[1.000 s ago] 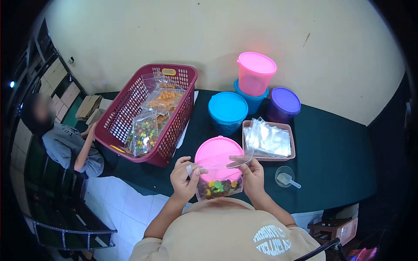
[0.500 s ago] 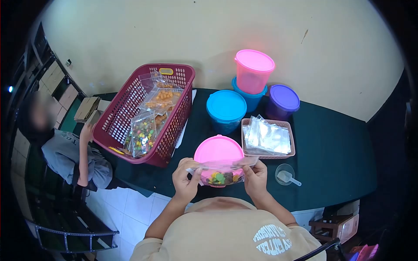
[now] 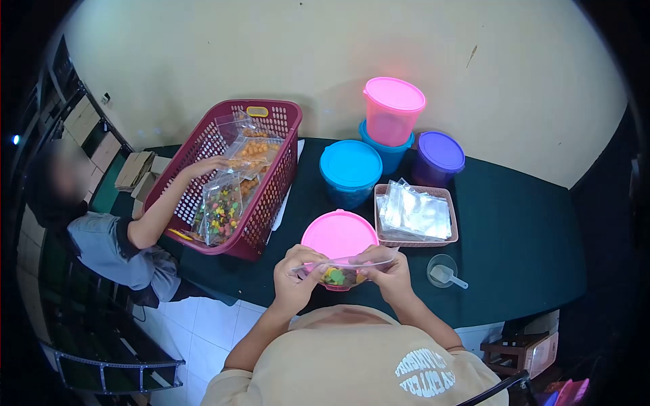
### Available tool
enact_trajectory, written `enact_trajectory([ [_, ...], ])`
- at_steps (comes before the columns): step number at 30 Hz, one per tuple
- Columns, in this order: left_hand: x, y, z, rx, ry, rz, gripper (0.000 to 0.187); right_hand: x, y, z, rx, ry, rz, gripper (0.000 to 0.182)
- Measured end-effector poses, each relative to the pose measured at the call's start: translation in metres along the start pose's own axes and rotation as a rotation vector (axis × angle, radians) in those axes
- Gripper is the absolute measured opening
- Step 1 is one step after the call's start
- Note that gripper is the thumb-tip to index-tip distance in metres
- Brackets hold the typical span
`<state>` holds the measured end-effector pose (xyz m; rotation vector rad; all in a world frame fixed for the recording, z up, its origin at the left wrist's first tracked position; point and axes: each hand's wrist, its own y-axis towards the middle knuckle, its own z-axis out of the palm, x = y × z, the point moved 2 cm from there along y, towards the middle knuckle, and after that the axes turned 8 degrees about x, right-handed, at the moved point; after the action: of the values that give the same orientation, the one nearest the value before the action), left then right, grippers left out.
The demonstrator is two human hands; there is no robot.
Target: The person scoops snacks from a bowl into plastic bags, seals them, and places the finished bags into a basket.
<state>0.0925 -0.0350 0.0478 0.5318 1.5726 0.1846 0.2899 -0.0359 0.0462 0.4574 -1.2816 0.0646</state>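
Head view: I pinch the top edge of a small clear bag of coloured sweets (image 3: 340, 273) between both hands, my left hand (image 3: 296, 277) clamped on its left end and my right hand (image 3: 384, 272) clamped on its right end, the bag hanging just in front of the pink-lidded tub (image 3: 338, 233) on the dark green table (image 3: 514, 237). If the seal is not pressed shut along its whole length, the sweets could spill out over the near side of the tub when the bag tips; a loosened pinch on either end could drop it off the table edge toward my lap. Whether the seal is closed I cannot tell: my fingers cover much of it. To the left of the tub, another person's hand (image 3: 211, 164) reaches into the maroon basket (image 3: 271, 196) of filled bags. To the tub's right sits a tray of empty bags (image 3: 415, 214), and beyond that a clear cup with a scoop (image 3: 445, 273). Behind the tub stand closed blue, pink and purple tubs, contents unseen.
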Motion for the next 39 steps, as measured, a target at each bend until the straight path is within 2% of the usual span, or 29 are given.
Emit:
enact_trajectory([
  [2, 0.0, -0.002, 0.0, 0.02, 0.065, 0.038, 0.006, -0.002, -0.002, 0.001, -0.022, -0.002, 0.011, 0.007],
  [4, 0.003, -0.004, 0.002, -0.03, 0.031, -0.012, 0.006, -0.005, -0.004, 0.002, -0.043, -0.003, 0.023, 0.007],
  [7, 0.004, -0.004, 0.005, -0.015, -0.003, -0.014, 0.007, -0.009, -0.003, 0.0, -0.071, -0.037, -0.065, 0.01],
  [10, 0.002, -0.002, 0.005, -0.008, 0.011, 0.003, 0.009, -0.009, 0.0, 0.002, -0.001, -0.053, -0.149, 0.012],
  [12, -0.004, -0.003, 0.01, -0.024, -0.002, 0.002, 0.01, -0.01, -0.001, 0.008, 0.04, 0.027, -0.057, 0.016],
  [15, -0.006, -0.004, 0.015, -0.051, 0.01, 0.001, 0.012, -0.013, -0.005, 0.018, 0.064, -0.009, 0.054, 0.019],
  [16, -0.005, -0.004, 0.016, -0.059, 0.033, -0.001, 0.013, -0.009, -0.006, 0.023, -0.014, 0.123, 0.187, 0.015],
  [20, -0.002, -0.008, 0.02, -0.027, 0.13, 0.057, 0.014, -0.009, -0.005, 0.021, -0.098, 0.05, 0.186, 0.011],
  [22, -0.006, -0.006, 0.022, 0.005, 0.233, 0.151, 0.013, -0.016, -0.004, 0.018, -0.071, -0.055, 0.026, 0.009],
  [26, -0.004, -0.005, 0.025, -0.035, 0.226, 0.128, 0.013, -0.016, 0.0, 0.016, -0.041, -0.137, 0.016, 0.008],
  [28, -0.001, -0.008, 0.024, -0.056, 0.316, 0.138, 0.013, -0.012, 0.001, 0.016, -0.035, -0.261, -0.06, 0.008],
  [31, -0.005, -0.006, 0.023, -0.035, 0.419, 0.187, 0.013, -0.019, 0.002, 0.011, -0.075, -0.295, -0.035, 0.008],
  [32, -0.004, -0.006, 0.022, -0.035, 0.419, 0.188, 0.013, -0.018, 0.001, 0.011, -0.075, -0.295, -0.035, 0.008],
  [34, -0.006, -0.006, 0.021, -0.061, 0.441, 0.248, 0.01, -0.019, 0.0, 0.011, -0.156, -0.082, 0.069, 0.007],
  [37, -0.007, -0.006, 0.018, -0.085, 0.434, 0.249, 0.008, -0.026, -0.001, 0.006, -0.197, 0.034, 0.037, 0.008],
  [39, -0.006, -0.007, 0.014, -0.093, 0.44, 0.239, 0.008, -0.026, 0.0, 0.007, -0.207, -0.021, 0.027, 0.008],
])
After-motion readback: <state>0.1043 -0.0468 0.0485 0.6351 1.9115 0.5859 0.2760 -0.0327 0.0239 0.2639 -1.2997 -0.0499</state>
